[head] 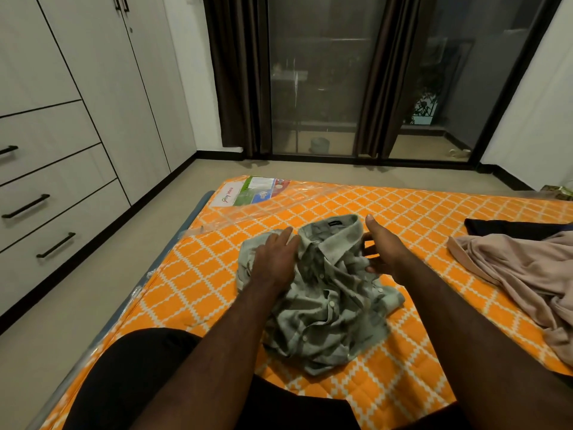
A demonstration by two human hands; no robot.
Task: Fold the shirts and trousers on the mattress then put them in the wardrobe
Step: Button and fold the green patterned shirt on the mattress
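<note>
head view: green shirt (pixel 328 299) crumpled on orange mattress (pixel 403 212), collar at far end. left hand (pixel 274 259) flat on shirt's left part, fingers straight, close together, tips just short of collar. right hand (pixel 383 248) at shirt's right edge, thumb raised, fingers spread, half curled, tips touching fabric. beige garment (pixel 527 274) well right of right fingers. wardrobe (pixel 93 88) far left of left fingers.

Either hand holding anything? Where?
Left hand lies flat on the green shirt left of its collar, gripping nothing. Right hand curls fingers against fabric right of the collar; actual grip cannot be told.
</note>
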